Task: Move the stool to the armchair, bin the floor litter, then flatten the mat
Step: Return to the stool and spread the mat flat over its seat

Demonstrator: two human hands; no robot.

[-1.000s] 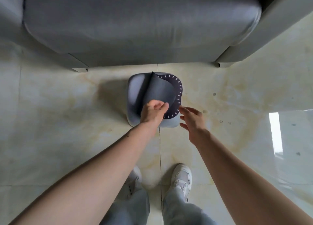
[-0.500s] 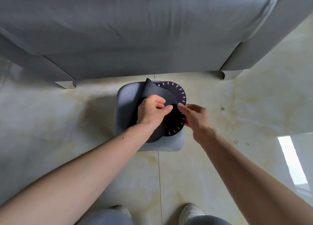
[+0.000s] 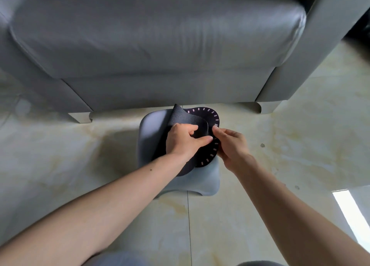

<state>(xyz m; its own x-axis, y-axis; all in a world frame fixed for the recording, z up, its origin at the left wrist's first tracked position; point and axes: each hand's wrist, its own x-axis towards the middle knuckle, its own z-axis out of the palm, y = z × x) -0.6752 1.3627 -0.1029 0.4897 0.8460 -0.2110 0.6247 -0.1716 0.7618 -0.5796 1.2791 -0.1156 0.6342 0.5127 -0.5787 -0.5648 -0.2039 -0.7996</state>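
A low grey stool [image 3: 204, 178] stands on the floor right in front of the grey armchair [image 3: 156, 45]. On its seat lies a round dark mat [image 3: 208, 117] with pale dashes along its rim, its left half folded over the right. My left hand [image 3: 185, 140] pinches the folded flap between thumb and fingers. My right hand [image 3: 231, 145] grips the mat's right edge beside it. The part of the mat under both hands is hidden.
Glossy cream marble tiles cover the floor, with a few small dark specks [image 3: 262, 145] right of the stool. A bright window reflection [image 3: 352, 213] lies at the lower right. My knees show at the bottom edge.
I have leaned closer to the stool. My right hand moved from hovering beside the mat onto its right edge, while the left hand kept hold of the folded flap.
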